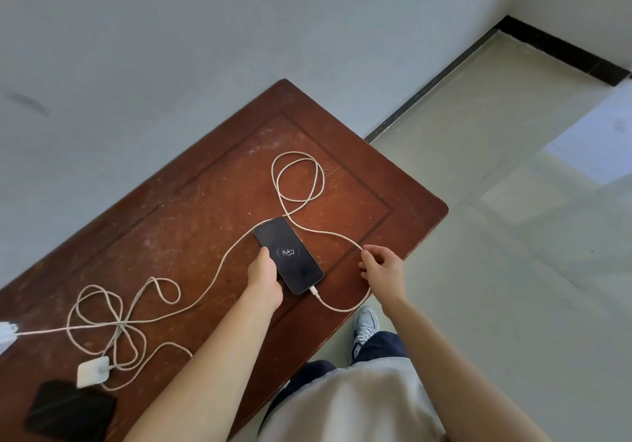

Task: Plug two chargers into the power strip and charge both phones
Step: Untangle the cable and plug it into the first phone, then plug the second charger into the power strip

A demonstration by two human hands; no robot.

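Observation:
A black phone lies on the brown wooden table, its screen showing a 54% charging ring. A braided white cable is plugged into its near end and loops across the table. My left hand rests against the phone's left edge, gripping it. My right hand pinches the cable just right of the phone. At the far left edge, a white plug on the power strip takes that cable. A second white charger lies loose beside a second black phone at the lower left.
The table stands against a grey wall. Its right end and near edge drop to a pale tiled floor. My shoe shows below the table's near edge. The second cable lies in tangled loops at the left.

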